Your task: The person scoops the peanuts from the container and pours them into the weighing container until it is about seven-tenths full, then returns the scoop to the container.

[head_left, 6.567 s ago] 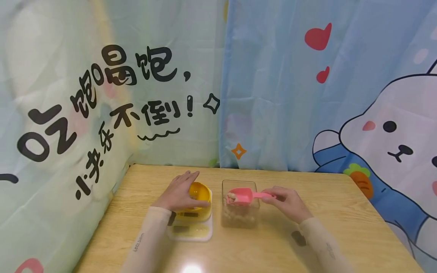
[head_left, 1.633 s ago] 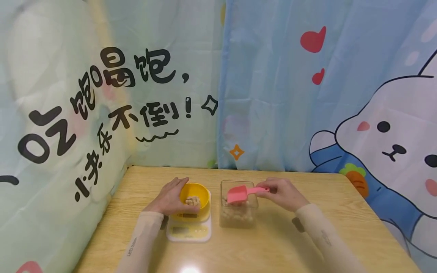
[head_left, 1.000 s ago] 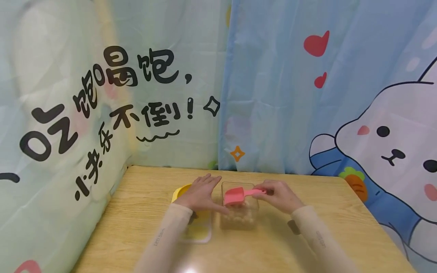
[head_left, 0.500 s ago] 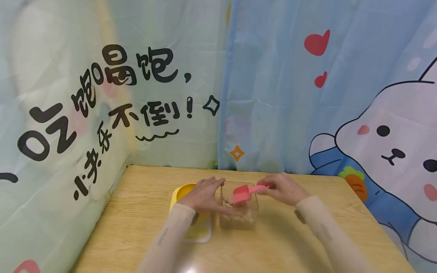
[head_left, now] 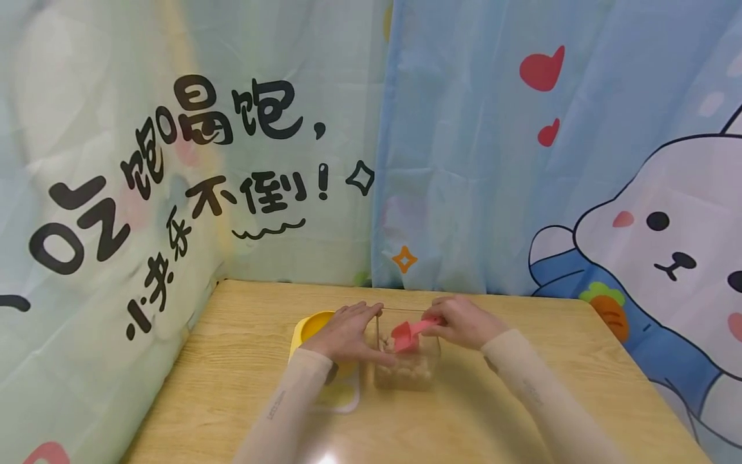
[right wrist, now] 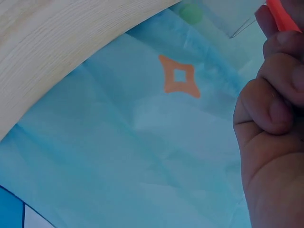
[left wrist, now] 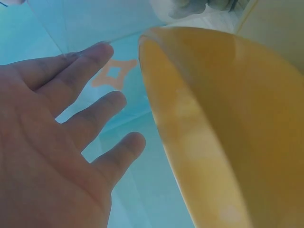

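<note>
A clear square container [head_left: 433, 368] holds pale, lumpy pieces [head_left: 411, 372]. My right hand [head_left: 464, 322] grips the handle of a pink scoop [head_left: 404, 338], whose bowl is tipped down inside the container. In the right wrist view, curled fingers [right wrist: 270, 107] surround the pink handle [right wrist: 283, 16]. Across the container's left side lies my left hand [head_left: 345, 335], fingers extended towards the back corner and thumb along the front. The left wrist view shows those fingers [left wrist: 102, 114] straight, beside a yellow bowl [left wrist: 247, 118]. The bowl's contents are hidden.
Under the yellow bowl is a white and yellow kitchen scale [head_left: 342, 398], mostly covered by my left forearm. The wooden table [head_left: 255, 322] ends at printed curtains [head_left: 440, 193] behind and on the left.
My left hand has shifted from the yellow bowl to the container. Pale pieces appeared in the bowl earlier. The scoop, lifted half a second ago, now dips lower and further left in the container.
</note>
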The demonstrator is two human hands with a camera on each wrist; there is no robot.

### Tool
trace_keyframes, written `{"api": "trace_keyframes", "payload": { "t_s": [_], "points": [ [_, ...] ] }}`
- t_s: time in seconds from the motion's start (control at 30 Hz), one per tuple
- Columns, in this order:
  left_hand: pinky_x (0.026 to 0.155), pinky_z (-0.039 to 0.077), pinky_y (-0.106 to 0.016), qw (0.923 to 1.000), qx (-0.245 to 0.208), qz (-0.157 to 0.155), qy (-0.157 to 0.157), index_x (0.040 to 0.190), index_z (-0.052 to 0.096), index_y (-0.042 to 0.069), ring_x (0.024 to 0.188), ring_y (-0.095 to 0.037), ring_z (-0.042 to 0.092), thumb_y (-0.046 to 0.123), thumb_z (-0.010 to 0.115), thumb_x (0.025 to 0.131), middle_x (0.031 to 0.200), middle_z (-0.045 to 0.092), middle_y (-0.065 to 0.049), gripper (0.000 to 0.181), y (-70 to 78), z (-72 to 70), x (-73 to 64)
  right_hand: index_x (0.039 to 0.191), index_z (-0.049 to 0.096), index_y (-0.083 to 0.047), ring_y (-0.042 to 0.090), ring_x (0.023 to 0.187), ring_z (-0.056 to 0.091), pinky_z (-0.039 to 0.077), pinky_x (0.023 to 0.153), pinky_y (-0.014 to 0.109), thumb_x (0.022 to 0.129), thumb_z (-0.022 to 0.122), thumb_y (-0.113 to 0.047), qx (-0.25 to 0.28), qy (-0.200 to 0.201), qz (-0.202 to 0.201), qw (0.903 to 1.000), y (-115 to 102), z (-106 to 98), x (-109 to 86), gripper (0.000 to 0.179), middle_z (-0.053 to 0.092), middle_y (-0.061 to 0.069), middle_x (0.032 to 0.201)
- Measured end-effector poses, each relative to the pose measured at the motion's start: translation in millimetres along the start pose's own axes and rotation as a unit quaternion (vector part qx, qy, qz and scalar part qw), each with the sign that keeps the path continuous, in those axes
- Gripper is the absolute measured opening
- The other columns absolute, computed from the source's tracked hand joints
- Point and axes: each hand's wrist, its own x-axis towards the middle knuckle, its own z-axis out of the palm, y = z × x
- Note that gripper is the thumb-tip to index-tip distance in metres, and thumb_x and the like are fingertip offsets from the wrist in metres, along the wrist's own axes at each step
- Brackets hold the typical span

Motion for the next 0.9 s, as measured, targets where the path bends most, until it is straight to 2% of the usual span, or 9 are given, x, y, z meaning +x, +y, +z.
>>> {"api": "trace_keyframes", "payload": {
  "t_s": [0.17, 0.6, 0.8, 0.9],
  "points": [
    [0.124, 0.015, -0.048, 1.0000, 0.000, 0.000, 0.005, 0.160, 0.032, 0.022, 0.152, -0.029, 0.025, 0.079, 0.074, 0.069, 0.163, 0.034, -0.005, 0.116, 1.7, -3.0, -2.0, 0.090, 0.078, -0.010, 0.004, 0.068, 0.053, 0.051, 0.061, 0.024, 0.089, 0.079, -0.016, 0.003, 0.012, -0.015, 0.9998, -3, 1, 1.8, 0.007, 0.061, -0.009, 0.078],
    [0.125, 0.013, -0.048, 0.9999, -0.006, -0.011, -0.008, 0.160, 0.032, 0.021, 0.153, -0.027, 0.023, 0.075, 0.076, 0.070, 0.162, 0.036, -0.004, 0.114, -2.4, -2.1, -3.8, 0.088, 0.078, -0.015, 0.001, 0.063, 0.048, 0.048, 0.057, 0.021, 0.090, 0.079, -0.020, 0.019, 0.006, -0.019, 0.9996, 3, 13, -3.4, 0.005, 0.056, -0.014, 0.073],
    [0.124, 0.015, -0.049, 1.0000, 0.004, 0.002, 0.000, 0.160, 0.034, 0.021, 0.152, -0.028, 0.024, 0.076, 0.076, 0.069, 0.158, 0.042, 0.000, 0.114, -2.0, -0.2, -2.4, 0.088, 0.078, -0.015, 0.001, 0.061, 0.047, 0.047, 0.056, 0.022, 0.090, 0.079, -0.020, 0.031, 0.019, -0.040, 0.9985, 4, 12, -5.1, 0.006, 0.055, -0.014, 0.072],
    [0.124, 0.015, -0.049, 0.9998, 0.015, 0.010, 0.002, 0.159, 0.034, 0.021, 0.152, -0.027, 0.025, 0.078, 0.074, 0.069, 0.157, 0.045, 0.001, 0.114, -2.0, 0.9, -1.0, 0.088, 0.078, -0.015, 0.001, 0.061, 0.047, 0.047, 0.056, 0.022, 0.090, 0.079, -0.021, 0.039, 0.024, -0.034, 0.9984, 5, 13, -7.3, 0.007, 0.055, -0.015, 0.071]
  ]
}}
